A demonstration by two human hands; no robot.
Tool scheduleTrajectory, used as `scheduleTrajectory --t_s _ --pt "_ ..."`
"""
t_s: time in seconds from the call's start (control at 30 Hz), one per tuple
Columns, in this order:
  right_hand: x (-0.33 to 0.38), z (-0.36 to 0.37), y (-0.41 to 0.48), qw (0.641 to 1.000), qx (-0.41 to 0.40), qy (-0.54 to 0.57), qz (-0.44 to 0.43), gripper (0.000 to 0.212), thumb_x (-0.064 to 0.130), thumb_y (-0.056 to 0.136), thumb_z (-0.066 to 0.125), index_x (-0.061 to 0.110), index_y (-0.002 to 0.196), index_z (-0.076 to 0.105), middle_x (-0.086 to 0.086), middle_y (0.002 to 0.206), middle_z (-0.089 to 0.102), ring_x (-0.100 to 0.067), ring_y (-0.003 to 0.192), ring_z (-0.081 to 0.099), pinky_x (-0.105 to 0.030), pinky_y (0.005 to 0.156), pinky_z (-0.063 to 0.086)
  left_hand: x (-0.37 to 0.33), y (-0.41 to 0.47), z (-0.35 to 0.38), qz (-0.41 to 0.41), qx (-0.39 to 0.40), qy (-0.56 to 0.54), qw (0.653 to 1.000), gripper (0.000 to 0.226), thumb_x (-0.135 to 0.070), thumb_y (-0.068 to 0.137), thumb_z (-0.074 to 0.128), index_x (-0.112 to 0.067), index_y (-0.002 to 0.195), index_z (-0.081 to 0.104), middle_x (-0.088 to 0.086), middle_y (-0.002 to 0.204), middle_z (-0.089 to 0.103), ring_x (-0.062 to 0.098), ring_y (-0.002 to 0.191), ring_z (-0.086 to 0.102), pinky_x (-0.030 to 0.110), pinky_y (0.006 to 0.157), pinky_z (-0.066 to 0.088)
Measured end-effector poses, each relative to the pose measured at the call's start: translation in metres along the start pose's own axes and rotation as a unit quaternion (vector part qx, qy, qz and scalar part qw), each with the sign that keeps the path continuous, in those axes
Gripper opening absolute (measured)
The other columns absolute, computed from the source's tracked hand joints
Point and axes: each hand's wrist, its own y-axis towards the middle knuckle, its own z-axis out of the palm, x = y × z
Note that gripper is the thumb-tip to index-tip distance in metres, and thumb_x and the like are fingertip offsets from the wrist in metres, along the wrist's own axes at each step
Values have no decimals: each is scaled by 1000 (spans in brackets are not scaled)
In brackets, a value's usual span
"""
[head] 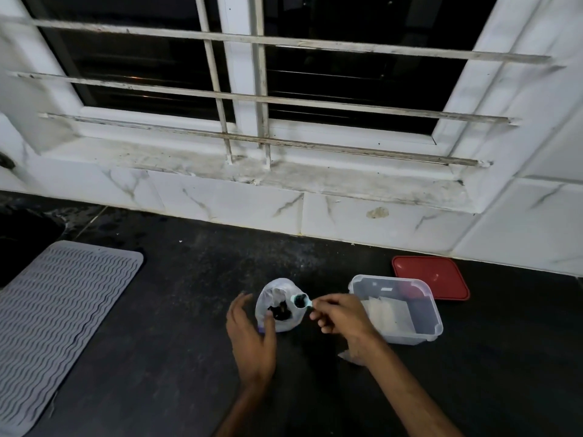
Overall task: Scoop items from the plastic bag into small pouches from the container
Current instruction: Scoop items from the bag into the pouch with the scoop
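A small white plastic bag [277, 307] stands open on the dark counter, with dark items visible inside. My left hand [249, 335] cups its left side, thumb on the bag's front. My right hand [340, 316] pinches the handle of a small teal scoop [301, 300], whose bowl hovers over the bag's right rim and holds dark items. To the right stands a clear plastic container [432, 313] with pale small pouches [389, 313] inside. A clear pouch [347, 356] lies on the counter, partly hidden under my right wrist.
A red lid [432, 277] lies behind the container, near the tiled wall. A grey ribbed mat [53, 323] covers the counter's left side. A barred window and its sill rise behind the counter.
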Motion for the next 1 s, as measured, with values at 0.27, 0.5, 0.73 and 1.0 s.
scheduleTrajectory --t_s 0.27,0.5,0.73,1.0 --pt "-27 -96 -42 995 -72 -61 -41 11 7 91 63 5 86 72 -12 73 73 -16 57 59 -26 52 48 -13 -67 61 54 298 -46 952 50 -12 92 63 -48 123 48 -16 130 52 -3 115 57 23 98 50" --pt "-60 -118 -40 987 -65 -141 -47 13 10 90 63 10 81 73 -7 69 73 -14 54 61 -26 53 51 -21 -71 84 96 283 26 954 29 -5 88 62 -33 88 68 -19 107 54 -2 96 60 21 82 54" --pt "-77 -105 -32 945 -67 -288 -139 9 20 89 68 24 83 74 11 75 70 0 64 62 -16 65 52 -17 -71 84 47 273 40 960 32 -1 89 60 -31 80 65 -11 94 57 1 85 61 15 74 49" --pt "-95 -94 -27 888 -37 -407 -212 29 25 95 59 26 123 65 9 122 65 -6 112 57 -19 101 43 -14 -78 79 4 256 21 967 36 1 88 58 -34 80 65 -11 93 60 5 85 63 24 73 52"
